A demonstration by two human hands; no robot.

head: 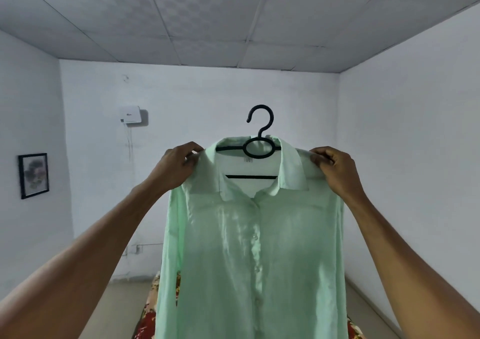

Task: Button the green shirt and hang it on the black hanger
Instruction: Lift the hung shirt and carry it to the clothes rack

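The green shirt (249,247) is hanging at the centre of the view, held up in the air in front of the person, its front buttoned down the placket and its collar spread open. The black hanger (260,141) is sitting inside the shirt's shoulders, its hook rising above the collar at twelve o'clock and its lower bar showing through the neck opening. The left hand (179,168) is gripping the shirt's shoulder at nine o'clock from the collar, its fingers (193,149) curled around the fabric. The right hand (335,171) is pinching the other shoulder at three o'clock, fingers bent over the cloth. Below the shirt, toward six o'clock, a floral bedcover (146,320) is peeking out. A framed picture (33,175) is hanging on the wall at nine o'clock, and a white wall box (130,114) is sitting at ten o'clock.
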